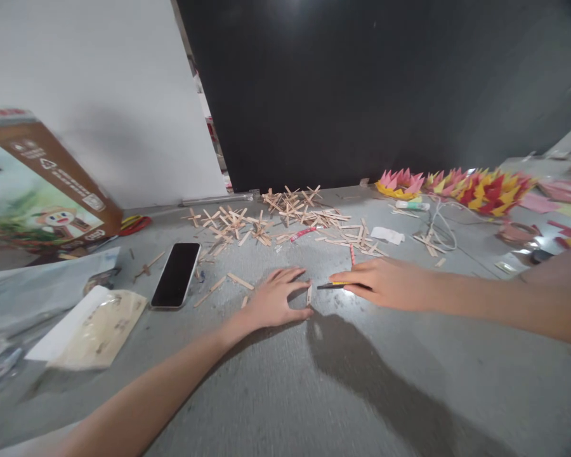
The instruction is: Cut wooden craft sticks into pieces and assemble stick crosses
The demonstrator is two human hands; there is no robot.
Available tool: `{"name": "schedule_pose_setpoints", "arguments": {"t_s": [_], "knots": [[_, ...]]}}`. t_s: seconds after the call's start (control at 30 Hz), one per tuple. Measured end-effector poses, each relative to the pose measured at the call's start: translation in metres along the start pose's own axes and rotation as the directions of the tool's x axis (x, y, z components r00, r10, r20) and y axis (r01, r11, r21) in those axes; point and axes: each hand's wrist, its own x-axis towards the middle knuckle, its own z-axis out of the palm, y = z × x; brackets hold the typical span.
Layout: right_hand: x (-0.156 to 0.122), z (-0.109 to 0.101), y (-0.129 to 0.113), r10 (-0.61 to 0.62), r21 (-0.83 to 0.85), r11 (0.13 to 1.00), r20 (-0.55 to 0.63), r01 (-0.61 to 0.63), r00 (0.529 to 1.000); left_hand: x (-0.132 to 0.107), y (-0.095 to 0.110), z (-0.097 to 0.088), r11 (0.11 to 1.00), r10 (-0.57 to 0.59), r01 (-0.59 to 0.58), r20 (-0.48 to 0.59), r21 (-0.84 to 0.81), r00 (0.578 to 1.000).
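Note:
A short piece of wooden craft stick [309, 294] stands between the thumb and forefinger of my left hand [273, 301], which steadies it at its two ends on the grey table. My right hand [385, 282] grips a yellow and black utility knife [335, 285]. Its dark tip points left toward the stick piece, a small gap away. Most of the knife's handle is hidden by my fingers. Just left of my left hand lie a few loose craft sticks [240, 282].
A heap of craft sticks [290, 212], many in crosses, lies at the back. A phone [176, 276], a plastic packet [99, 330] and a cardboard box [52, 178] are at left. Paper crowns [495, 190], a glue stick [413, 205] and a white cable [440, 231] lie at right.

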Motion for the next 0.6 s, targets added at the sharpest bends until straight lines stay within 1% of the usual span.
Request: {"name": "schedule_pose_setpoints", "arguments": {"t_s": [0.1, 0.23, 0.4, 0.6], "knots": [[0.012, 0.010, 0.000, -0.038, 0.019, 0.999, 0.048, 0.037, 0.998, -0.001, -0.001, 0.003, 0.999, 0.020, -0.019, -0.006, 0.033, 1.000], [0.022, 0.018, 0.001, -0.063, 0.022, 0.998, 0.053, 0.062, 0.997, -0.001, -0.003, 0.006, 0.999, 0.034, -0.033, -0.015, 0.038, 0.999], [0.024, 0.020, 0.002, -0.055, 0.043, 0.998, 0.066, 0.052, 0.996, 0.000, -0.002, 0.006, 1.000, 0.030, -0.030, -0.026, 0.011, 0.999], [0.023, 0.023, 0.002, -0.067, 0.028, 0.997, 0.060, 0.065, 0.996, 0.000, -0.002, 0.007, 1.000, 0.031, -0.031, -0.048, 0.001, 0.998]]}}
